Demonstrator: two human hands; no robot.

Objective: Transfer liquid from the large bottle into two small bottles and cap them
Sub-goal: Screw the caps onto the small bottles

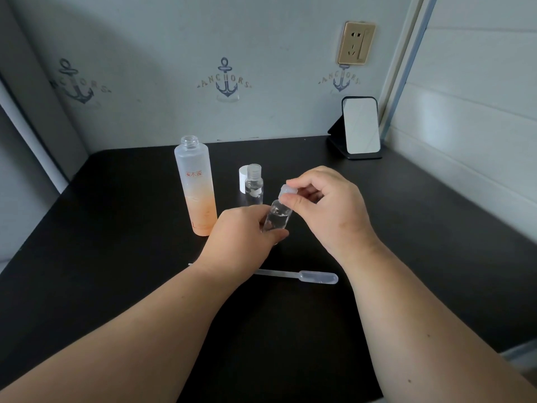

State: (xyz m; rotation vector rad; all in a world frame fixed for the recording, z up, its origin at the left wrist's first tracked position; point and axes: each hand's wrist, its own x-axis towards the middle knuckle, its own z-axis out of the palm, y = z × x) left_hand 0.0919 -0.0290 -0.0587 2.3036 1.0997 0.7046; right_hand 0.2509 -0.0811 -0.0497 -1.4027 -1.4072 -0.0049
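**Both hands on one small bottle, cap pinched at its neck**

The left hand [244, 228] grips the lower body of a clear small bottle [276, 216], fingers curled round it and the thumb pressed along its near side. The bottle tilts, its top leaning away to the right, and it holds clear liquid. The right hand [328, 205] pinches a translucent cap [287, 189] between thumb and forefinger, right at the bottle's mouth; the remaining fingers are loosely curled behind. Whether the cap is fully seated on the neck cannot be told.

Taking the large bottle [196, 187] as landmark: it stands upright and uncapped on the black table [101, 228], frosted above and orange below. The held bottle is just to its right and nearer the camera. A second small bottle [254, 184] stands upright to its right, capped, with a white cap [243, 179] just behind it. A plastic pipette [302, 277] lies flat well in front of the large bottle, partly hidden under the left wrist. A small mirror [360, 126] stands far to its right by the wall.
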